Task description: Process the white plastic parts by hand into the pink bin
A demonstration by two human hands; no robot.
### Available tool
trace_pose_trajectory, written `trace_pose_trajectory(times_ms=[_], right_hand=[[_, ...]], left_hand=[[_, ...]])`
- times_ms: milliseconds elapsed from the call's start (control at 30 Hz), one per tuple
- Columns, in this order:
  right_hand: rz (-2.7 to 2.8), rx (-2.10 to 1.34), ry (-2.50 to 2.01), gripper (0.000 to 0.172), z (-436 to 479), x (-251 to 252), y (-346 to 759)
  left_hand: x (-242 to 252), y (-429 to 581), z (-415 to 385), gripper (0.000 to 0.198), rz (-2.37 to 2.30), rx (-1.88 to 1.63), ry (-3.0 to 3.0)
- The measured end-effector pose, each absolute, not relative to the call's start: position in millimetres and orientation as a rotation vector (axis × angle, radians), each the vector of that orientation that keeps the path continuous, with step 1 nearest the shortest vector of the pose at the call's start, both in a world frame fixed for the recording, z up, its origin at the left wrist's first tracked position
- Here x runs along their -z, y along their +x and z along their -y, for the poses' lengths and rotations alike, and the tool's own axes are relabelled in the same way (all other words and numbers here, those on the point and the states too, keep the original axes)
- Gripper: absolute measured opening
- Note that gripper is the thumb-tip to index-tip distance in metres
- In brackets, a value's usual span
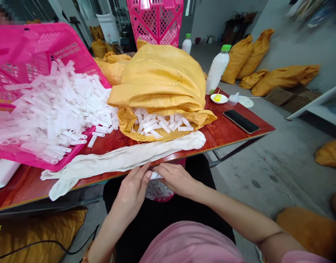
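My left hand (131,191) and my right hand (176,179) meet above the table's near edge, their fingers closed on a small white plastic piece (156,176). Below them, a pink crate (165,199) on my lap holds white pieces. A long off-white cloth (115,162) lies along the table edge, just beyond my hands. Further off, a heap of white plastic tubes (58,109) fills a tilted pink crate (44,42). More tubes show in the mouth of a folded yellow woven sack (161,76).
The red wooden tabletop (239,124) holds a black phone (241,121), a white bottle with a green cap (217,69), and a small plate with a yellow item (219,98). Filled yellow sacks (283,80) lean along the wall beyond the concrete floor (266,171).
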State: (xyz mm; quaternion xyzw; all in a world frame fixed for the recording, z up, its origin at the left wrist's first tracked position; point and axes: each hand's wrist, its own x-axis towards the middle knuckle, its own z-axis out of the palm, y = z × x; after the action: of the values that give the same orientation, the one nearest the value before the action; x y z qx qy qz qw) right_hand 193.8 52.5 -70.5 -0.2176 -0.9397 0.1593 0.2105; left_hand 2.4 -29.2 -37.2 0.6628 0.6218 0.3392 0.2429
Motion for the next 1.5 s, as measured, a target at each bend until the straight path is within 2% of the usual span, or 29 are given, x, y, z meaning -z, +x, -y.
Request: trace_pose_trajectory(times_ms=[100, 167, 300, 333, 467, 600, 733, 867, 1000, 1067, 1267, 1367, 1500], right_hand=[[2.570, -0.694, -0.620, 0.010, -49.8, 76.4, 190.7], [2.596, -0.711, -0.642, 0.010, -49.5, 78.9, 190.6], [2.629, -0.747, -0.592, 0.016, -45.8, 81.7, 184.4], [2.630, -0.772, -0.575, 0.017, -43.6, 82.6, 181.1], [2.607, -0.866, -0.587, 0.013, -36.9, 85.0, 172.2], [2.345, -1.268, -0.640, 0.010, -40.8, 76.3, 177.6], [2.140, -1.592, -0.686, 0.025, -47.7, 64.8, 182.7], [1.981, -1.771, -0.627, 0.032, -48.0, 61.9, 184.0], [1.618, -2.396, -0.515, 0.036, -43.3, 62.4, 189.9], [1.508, -2.550, -0.475, 0.037, -40.8, 64.0, 192.6], [2.055, -1.689, -0.672, 0.035, -41.0, 69.6, 194.6], [2.247, -1.587, -0.556, 0.030, -47.8, 61.5, 198.4], [2.550, -1.350, -0.488, 0.029, -59.4, 43.8, 204.0]], left_hand=[[40.2, -0.1, 31.5, 0.049, -1.750, -0.946, 1.774], [36.9, -11.1, 28.6, 0.056, -1.756, -0.975, 1.711], [26.0, -20.1, 9.9, 0.065, -1.688, -1.394, 1.525], [25.1, -14.6, 4.2, 0.065, -1.625, -1.403, 1.526], [31.5, 16.8, -10.5, 0.056, -1.442, -1.190, 1.539], [37.2, 13.0, -1.0, 0.039, -1.549, -1.480, 1.350], [36.8, -7.3, 20.1, 0.017, -1.652, -1.277, 1.557], [36.6, -10.0, 31.2, 0.016, -1.568, -1.120, 1.720], [36.1, -7.7, 31.4, 0.021, -1.391, -1.134, 1.832], [37.2, -6.7, 30.8, 0.023, -1.344, -1.135, 1.873], [46.9, -1.0, 34.3, 0.018, -1.428, -1.000, 1.802], [47.9, -0.8, 36.9, 0.011, -1.402, -0.934, 1.857], [42.8, -2.1, 36.6, 0.015, -1.351, -0.793, 1.877]])
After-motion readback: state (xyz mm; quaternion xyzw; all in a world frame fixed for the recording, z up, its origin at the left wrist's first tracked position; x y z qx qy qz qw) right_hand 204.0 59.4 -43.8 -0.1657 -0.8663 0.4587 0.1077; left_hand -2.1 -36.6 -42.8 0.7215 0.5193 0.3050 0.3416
